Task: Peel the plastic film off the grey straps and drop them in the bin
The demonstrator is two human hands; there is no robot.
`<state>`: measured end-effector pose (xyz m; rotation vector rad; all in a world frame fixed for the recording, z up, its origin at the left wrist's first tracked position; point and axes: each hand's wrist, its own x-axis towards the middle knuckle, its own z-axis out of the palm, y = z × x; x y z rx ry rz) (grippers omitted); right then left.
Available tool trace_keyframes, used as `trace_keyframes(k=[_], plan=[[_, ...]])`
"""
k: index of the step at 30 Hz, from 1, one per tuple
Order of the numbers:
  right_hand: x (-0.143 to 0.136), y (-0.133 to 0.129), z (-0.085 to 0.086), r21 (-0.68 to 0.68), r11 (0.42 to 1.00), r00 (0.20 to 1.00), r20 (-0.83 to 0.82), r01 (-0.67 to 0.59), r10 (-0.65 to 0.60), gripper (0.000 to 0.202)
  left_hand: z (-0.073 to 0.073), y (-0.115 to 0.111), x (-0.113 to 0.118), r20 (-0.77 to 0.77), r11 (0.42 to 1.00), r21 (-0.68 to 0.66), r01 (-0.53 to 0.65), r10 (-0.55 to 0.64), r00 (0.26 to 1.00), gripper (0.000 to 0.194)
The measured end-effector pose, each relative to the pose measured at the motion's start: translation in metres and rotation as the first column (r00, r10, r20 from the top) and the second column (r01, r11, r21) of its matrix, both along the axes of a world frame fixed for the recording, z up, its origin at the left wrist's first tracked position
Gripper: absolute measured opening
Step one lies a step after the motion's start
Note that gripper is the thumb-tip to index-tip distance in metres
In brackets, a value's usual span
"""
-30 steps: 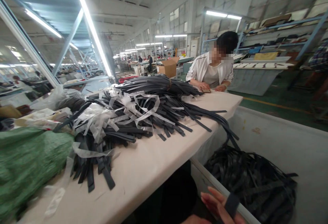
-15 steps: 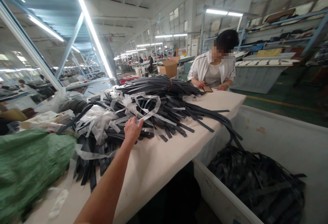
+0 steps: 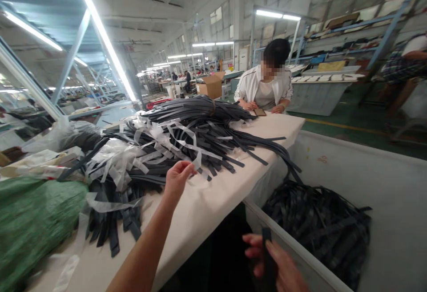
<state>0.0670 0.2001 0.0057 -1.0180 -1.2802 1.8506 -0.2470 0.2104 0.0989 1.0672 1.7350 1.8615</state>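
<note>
Over the near part of the table, my left hand pinches the end of a thin translucent plastic strip. Beneath and behind it spreads a heap of dark grey straps, tangled with more of the pale strips. My right hand is low in the view, between the table and a white bin. Its fingers close round a dark strap whose end points upward; the strap's lower part runs out of view.
The white bin at right holds many dark straps. A green woven sack lies on the table's left. Across the cream-covered table, a person in a white jacket leans over a small brown-edged piece.
My left hand has moved slightly right and closed from open fingers to a pinch on a strip. My right hand has come into view with a strap. The camera has turned slightly right.
</note>
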Motion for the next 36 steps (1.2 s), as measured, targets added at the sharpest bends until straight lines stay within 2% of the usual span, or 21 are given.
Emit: trace_keyframes(k=[3,5,8,10,13,16,23,29,32,36], plan=[[-0.033,0.014,0.042,0.123,0.98,0.964,-0.195,-0.158,0.18,0.042,-0.001,-0.017,0.045,0.106,0.992,0.052,0.115,-0.12,0.987,0.029],[-0.05,0.022,0.06,0.148,0.966,0.916,-0.312,-0.214,0.251,0.037,-0.005,-0.027,0.072,0.133,0.982,0.033,0.188,-0.191,0.972,0.028],[-0.065,0.032,0.074,0.14,0.966,0.87,-0.422,-0.215,0.255,0.032,-0.011,-0.035,0.099,0.169,0.957,0.019,0.289,-0.288,0.943,0.027],[-0.068,0.037,0.078,0.131,0.972,0.874,-0.426,-0.194,0.232,0.031,-0.015,-0.038,0.109,0.21,0.943,0.005,0.331,-0.325,0.922,0.028],[-0.064,0.048,0.086,0.125,0.985,0.923,-0.353,-0.116,0.154,0.034,-0.022,-0.041,0.115,0.298,0.91,-0.049,0.411,-0.379,0.876,0.033],[-0.053,0.067,0.097,0.217,0.976,0.953,-0.298,0.006,0.06,0.034,-0.031,-0.047,0.118,0.353,0.869,-0.098,0.486,-0.426,0.833,0.032],[-0.017,0.113,0.118,0.338,0.917,0.947,-0.301,0.212,-0.108,0.033,-0.051,-0.068,0.13,0.415,0.782,-0.149,0.605,-0.506,0.756,0.036],[0.016,0.13,0.122,0.402,0.861,0.936,-0.282,0.313,-0.209,0.03,-0.064,-0.084,0.139,0.497,0.67,-0.144,0.728,-0.587,0.639,0.039],[0.028,0.13,0.119,0.385,0.853,0.924,-0.284,0.353,-0.255,0.029,-0.071,-0.087,0.141,0.429,0.604,-0.215,0.768,-0.648,0.629,0.036],[0.036,0.125,0.115,0.415,0.842,0.93,-0.273,0.346,-0.247,0.029,-0.077,-0.082,0.143,0.215,0.473,-0.447,0.759,-0.767,0.604,0.028]])
